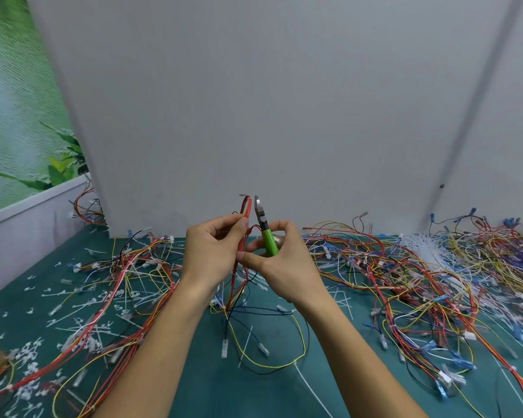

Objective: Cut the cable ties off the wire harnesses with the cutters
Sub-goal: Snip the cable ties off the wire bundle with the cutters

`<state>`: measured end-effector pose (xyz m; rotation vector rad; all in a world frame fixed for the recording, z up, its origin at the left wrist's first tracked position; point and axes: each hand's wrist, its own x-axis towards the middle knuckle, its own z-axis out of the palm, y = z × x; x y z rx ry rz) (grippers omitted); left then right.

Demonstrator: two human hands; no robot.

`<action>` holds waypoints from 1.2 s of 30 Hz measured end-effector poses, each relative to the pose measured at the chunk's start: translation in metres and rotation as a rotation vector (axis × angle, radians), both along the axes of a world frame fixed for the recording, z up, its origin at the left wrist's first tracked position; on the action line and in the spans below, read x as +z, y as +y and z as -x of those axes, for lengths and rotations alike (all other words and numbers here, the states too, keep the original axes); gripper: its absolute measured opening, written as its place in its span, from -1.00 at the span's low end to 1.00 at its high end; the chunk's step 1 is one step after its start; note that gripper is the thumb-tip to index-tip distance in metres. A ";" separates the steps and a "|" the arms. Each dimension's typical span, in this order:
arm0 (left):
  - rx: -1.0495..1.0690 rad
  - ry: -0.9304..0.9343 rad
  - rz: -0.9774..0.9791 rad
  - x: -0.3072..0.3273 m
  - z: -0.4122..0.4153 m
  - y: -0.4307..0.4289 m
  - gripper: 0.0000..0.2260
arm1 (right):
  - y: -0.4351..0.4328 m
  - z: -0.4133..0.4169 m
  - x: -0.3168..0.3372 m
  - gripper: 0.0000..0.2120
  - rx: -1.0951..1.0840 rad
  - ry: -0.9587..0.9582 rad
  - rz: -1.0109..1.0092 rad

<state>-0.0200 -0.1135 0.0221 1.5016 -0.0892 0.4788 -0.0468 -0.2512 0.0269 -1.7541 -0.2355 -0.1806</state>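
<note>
1. Grip: the left hand (213,251) pinches a red and orange wire harness (245,208) between thumb and fingertips, just below the top of its folded loop. The right hand (284,257) wraps the green handles of the cutters (268,241), with the blades pointing up.
2. Tool state: the blades stand close together just beside the loop and, as far as the view shows, not around it. The tie to be cut is too small to make out with certainty.
3. Position: both hands are raised above the middle of the tabletop (212,372), toward its far edge. The tail of the harness hangs between the wrists down to the surface.
4. Recommendation: before closing the cutters, part the blades and slip one tip under the tie strap only, keeping it clear of the insulation. The wires here are thin and are judged easy to nick.
5. Recommendation: keep the pinch close to the tie so the bundle cannot twist, and keep the thumb out of the blade line.
6. Surroundings: cut ties (82,300) litter the left side. A dense heap of harnesses (405,267) fills the right side to the far right corner. A grey partition (254,101) stands along the far edge.
</note>
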 end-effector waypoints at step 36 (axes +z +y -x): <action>-0.044 -0.087 -0.177 0.008 0.009 0.003 -0.83 | -0.024 -0.015 0.004 -0.72 -0.080 0.037 -0.299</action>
